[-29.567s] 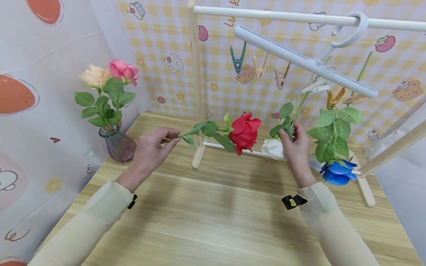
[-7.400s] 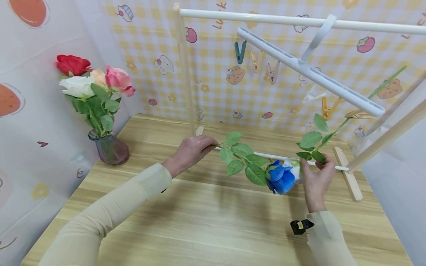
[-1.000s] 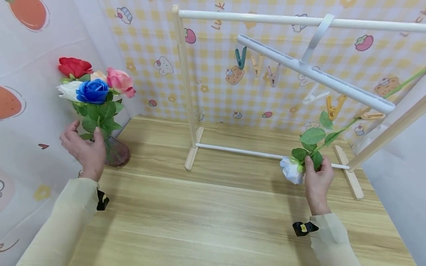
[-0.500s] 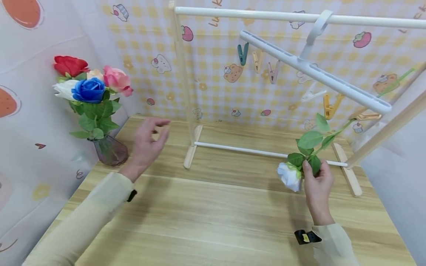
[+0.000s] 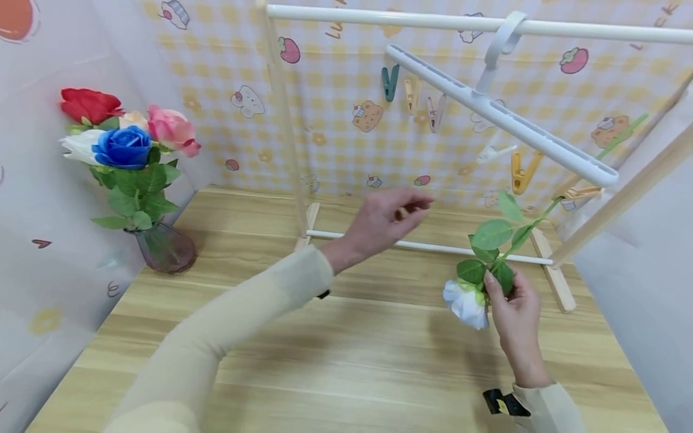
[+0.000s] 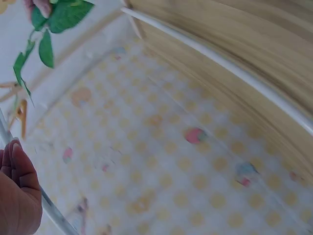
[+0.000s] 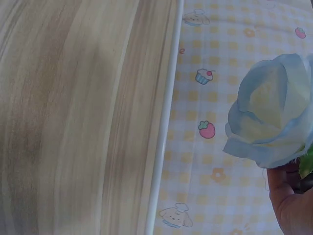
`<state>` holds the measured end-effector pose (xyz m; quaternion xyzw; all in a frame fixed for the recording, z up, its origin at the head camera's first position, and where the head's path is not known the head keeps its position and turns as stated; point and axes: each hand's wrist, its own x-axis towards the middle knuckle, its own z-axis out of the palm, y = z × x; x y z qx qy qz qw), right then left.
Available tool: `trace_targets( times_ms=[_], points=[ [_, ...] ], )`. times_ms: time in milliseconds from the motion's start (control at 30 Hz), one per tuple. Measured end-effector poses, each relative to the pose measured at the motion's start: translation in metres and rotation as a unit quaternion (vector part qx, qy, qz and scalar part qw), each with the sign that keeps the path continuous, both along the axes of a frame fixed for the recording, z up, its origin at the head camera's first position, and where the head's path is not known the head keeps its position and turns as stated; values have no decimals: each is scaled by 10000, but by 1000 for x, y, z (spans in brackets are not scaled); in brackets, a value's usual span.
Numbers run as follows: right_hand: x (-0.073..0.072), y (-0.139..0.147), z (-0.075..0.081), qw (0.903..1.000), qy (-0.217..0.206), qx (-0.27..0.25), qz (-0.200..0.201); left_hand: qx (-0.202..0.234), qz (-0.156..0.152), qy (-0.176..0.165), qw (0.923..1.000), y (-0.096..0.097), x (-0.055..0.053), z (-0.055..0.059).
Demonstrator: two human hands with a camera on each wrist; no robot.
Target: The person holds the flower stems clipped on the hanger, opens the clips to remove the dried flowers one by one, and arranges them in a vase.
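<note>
My right hand point(image 5: 518, 310) pinches the leafy stem of a pale bluish-white rose point(image 5: 467, 304) just behind its bloom. The flower points down and left, and its stem runs up past a beige clothespin point(image 5: 583, 192) at the right end of the hanger point(image 5: 514, 117). In the right wrist view, the bloom point(image 7: 271, 110) sits above the thumb. My left hand point(image 5: 379, 221) holds nothing, its fingers loosely bent, in front of the rack's lower bar. On the left, a purple glass vase point(image 5: 172, 248) bears a blue rose point(image 5: 124, 148) with red, white, peach and pink ones.
A white rod point(image 5: 379, 18) on wooden posts carries the grey hanger. From it hang green point(image 5: 388, 83), cream, pink, white and yellow point(image 5: 522, 173) clothespins. The rack's feet point(image 5: 553, 273) stand on the wooden table point(image 5: 325, 361), with a checked cloth point(image 5: 346, 150) behind.
Earlier the red, white and blue roses were at the rack or in my hands; now they stand in the vase. My left hand has moved right from the vase; my right still holds the pale rose.
</note>
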<state>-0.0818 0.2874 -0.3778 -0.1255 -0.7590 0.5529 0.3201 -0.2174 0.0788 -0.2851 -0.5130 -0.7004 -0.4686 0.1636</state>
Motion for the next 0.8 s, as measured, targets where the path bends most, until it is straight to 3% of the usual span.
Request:
trace_targets(
  times_ms=[133, 333, 600, 800],
  points=[
    [3, -2, 1, 9999, -45, 90, 65, -46, -333, -92, 9994, 43, 4, 13],
    [7, -7, 1, 9997, 8, 60, 217, -405, -355, -346, 9979, 88, 6, 27],
    [11, -11, 1, 9978, 218, 440, 448, -898, -86, -711, 9934, 121, 12, 35],
    [14, -11, 3, 9963, 210, 715, 420, -1006, -84, -720, 9923, 134, 17, 35]
  ],
)
